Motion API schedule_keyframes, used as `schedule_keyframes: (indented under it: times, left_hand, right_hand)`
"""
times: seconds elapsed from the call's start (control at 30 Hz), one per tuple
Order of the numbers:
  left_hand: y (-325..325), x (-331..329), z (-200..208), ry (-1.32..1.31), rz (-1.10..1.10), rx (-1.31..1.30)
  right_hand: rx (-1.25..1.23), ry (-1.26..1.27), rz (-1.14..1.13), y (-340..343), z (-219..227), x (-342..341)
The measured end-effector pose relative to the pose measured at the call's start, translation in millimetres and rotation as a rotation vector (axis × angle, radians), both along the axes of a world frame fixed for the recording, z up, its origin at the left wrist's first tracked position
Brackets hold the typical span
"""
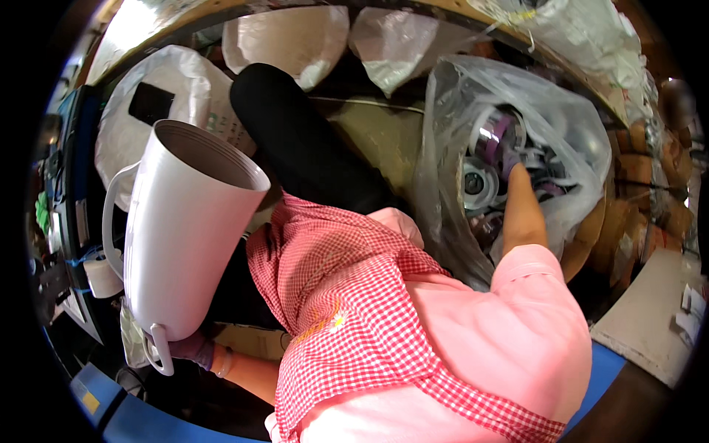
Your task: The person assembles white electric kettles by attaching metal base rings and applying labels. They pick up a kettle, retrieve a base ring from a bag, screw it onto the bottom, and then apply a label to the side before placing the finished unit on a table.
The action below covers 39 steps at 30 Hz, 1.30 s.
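Note:
A big white plastic jug (pixel 188 229) with a wide threaded mouth tilts at the left; it has a long side handle and a small loop near its base. My gloved left hand (pixel 193 349) is closed on its bottom end, with the fingers mostly hidden behind it. At the right, my gloved right hand (pixel 511 159) reaches into a clear plastic bag (pixel 447 96). Its fingers are at a round, shiny part with a purple band (pixel 493 133) and appear closed on its edge. Beside it in the bag lies a white ring-shaped part (pixel 480 183), among several other round parts.
A white sack (pixel 118 140) stands behind the jug with a dark flat piece (pixel 151 103) on it. Two pale bags (pixel 288 44) hang along the far edge. My bent black-clad leg (pixel 295 133) lies between the jug and the parts bag. Brown bundles (pixel 628 199) are stacked at the right.

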<state>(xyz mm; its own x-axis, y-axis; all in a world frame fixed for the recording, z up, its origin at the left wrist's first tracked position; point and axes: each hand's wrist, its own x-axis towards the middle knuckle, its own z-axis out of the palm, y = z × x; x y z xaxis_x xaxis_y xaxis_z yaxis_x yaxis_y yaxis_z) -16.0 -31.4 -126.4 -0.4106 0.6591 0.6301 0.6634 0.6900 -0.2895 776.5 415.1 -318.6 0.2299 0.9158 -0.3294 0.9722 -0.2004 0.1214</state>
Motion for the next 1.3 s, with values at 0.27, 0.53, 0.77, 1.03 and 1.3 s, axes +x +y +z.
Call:
schedule_keyframes:
  times: [0.27,0.53,0.77,1.03,1.3]
  left_hand:
    - [-40.2,14.2,5.7,-0.102,0.05,0.065]
    - [-53.9,6.7,-39.5,-0.583,0.095,0.46]
    - [-40.3,72.9,7.5,-1.042,-0.139,1.085]
    - [-10.3,96.3,21.7,-1.336,-0.199,1.344]
    - [-30.7,78.9,-2.3,-1.273,-0.234,0.753]
  right_hand:
    - [0.292,1.31,-0.657,-30.7,127.9,-56.1]
    - [-0.61,1.273,0.783,-84.4,292.2,-321.7]
    - [-0.611,1.26,0.52,-27.7,258.0,-386.1]
    - [0.117,1.533,1.265,-51.6,295.5,-519.6]
    - [0.146,1.545,1.11,-43.0,269.2,-478.2]
